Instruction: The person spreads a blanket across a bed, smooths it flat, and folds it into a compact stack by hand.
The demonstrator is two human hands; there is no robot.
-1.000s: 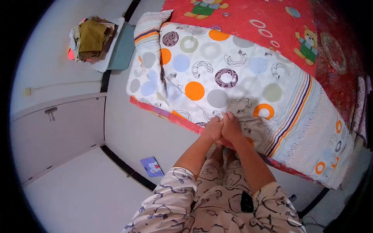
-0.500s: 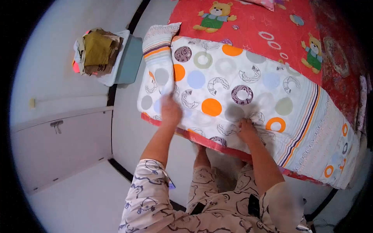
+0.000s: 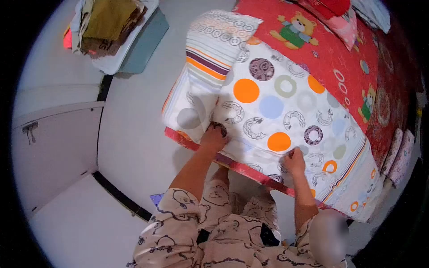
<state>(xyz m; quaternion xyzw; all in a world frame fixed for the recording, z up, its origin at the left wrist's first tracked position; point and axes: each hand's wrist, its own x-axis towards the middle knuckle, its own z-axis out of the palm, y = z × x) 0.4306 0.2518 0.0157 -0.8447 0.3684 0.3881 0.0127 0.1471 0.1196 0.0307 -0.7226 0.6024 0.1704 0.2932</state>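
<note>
A white cloth with coloured circles and striped ends lies over the near side of a bed with a red bear-print sheet. Its left end is folded over in a raised flap. My left hand is closed on the cloth at the base of that flap, near the bed's front edge. Further right, my right hand has its fingers curled together on the cloth close to the same edge. Shallow creases run between the two hands.
A pale green bin with folded brown and olive cloths stands at the upper left. Pink and red bedding lies at the top right. Rolled patterned fabric is at the bed's right. A purple item lies on the floor.
My hands were together at the cloth's near edge and have moved apart, the left one to the flap. The folded left end now stands wider and shows more stripes. The view has shifted too.
</note>
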